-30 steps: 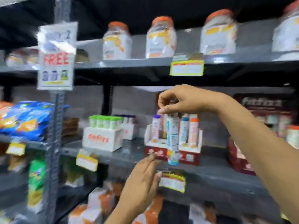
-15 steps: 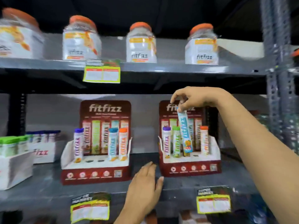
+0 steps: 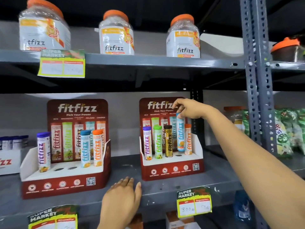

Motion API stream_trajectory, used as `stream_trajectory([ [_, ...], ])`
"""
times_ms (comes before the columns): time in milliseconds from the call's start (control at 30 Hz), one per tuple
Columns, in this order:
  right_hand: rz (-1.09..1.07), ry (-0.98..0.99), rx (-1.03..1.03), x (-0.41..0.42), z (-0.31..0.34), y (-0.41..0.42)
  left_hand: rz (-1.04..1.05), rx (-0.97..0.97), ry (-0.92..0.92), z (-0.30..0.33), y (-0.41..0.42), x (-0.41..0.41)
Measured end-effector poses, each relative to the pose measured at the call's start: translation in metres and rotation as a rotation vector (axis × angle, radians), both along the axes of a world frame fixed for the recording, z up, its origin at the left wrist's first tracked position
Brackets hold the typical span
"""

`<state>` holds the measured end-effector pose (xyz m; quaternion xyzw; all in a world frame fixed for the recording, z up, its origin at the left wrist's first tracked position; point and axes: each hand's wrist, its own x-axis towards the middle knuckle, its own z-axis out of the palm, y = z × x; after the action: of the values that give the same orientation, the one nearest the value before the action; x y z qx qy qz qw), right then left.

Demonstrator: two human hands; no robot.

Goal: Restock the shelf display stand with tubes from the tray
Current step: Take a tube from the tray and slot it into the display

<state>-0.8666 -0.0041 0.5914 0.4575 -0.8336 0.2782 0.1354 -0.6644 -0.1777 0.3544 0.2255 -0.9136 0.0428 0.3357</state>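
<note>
Two dark red fitfizz display stands sit on the grey middle shelf. My right hand [image 3: 189, 109] grips the cap of a light blue tube [image 3: 180, 136], holding it upright just above an open hole in the right stand [image 3: 171, 172], between the black-gold tube [image 3: 168, 141] and the orange tube [image 3: 188, 139]. Purple and green tubes stand further left in that stand. The left stand [image 3: 66, 184] holds purple, blue and orange tubes with two holes open. My left hand [image 3: 122, 199] rests flat on the shelf edge, fingers apart. No tray is in view.
Large orange-lidded fitfizz jars [image 3: 116, 34] line the upper shelf. A grey perforated upright post [image 3: 257, 80] stands to the right, with green packets [image 3: 287, 133] beyond it. Price tags [image 3: 194, 202] hang off the shelf edges. A white box of tubes [image 3: 9, 156] sits at far left.
The view has swung right and closer to the stands. My right hand has carried the blue tube to the right stand and lowered it toward the open hole. My left hand stays on the shelf edge.
</note>
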Motion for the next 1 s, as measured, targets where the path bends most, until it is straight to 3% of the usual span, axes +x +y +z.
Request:
stream_trajectory([
  [333, 0.093, -0.092, 0.005, -0.022, -0.018, -0.009, 0.024, 0.027, 0.040, 0.000, 0.005, -0.001],
  [767, 0.166, -0.017, -0.150, -0.033, -0.038, -0.026, 0.050, 0.018, 0.010, 0.000, 0.008, 0.003],
  [1000, 0.177, -0.123, -0.197, -0.030, -0.043, -0.018, 0.053, 0.013, 0.008, -0.001, 0.008, 0.002],
])
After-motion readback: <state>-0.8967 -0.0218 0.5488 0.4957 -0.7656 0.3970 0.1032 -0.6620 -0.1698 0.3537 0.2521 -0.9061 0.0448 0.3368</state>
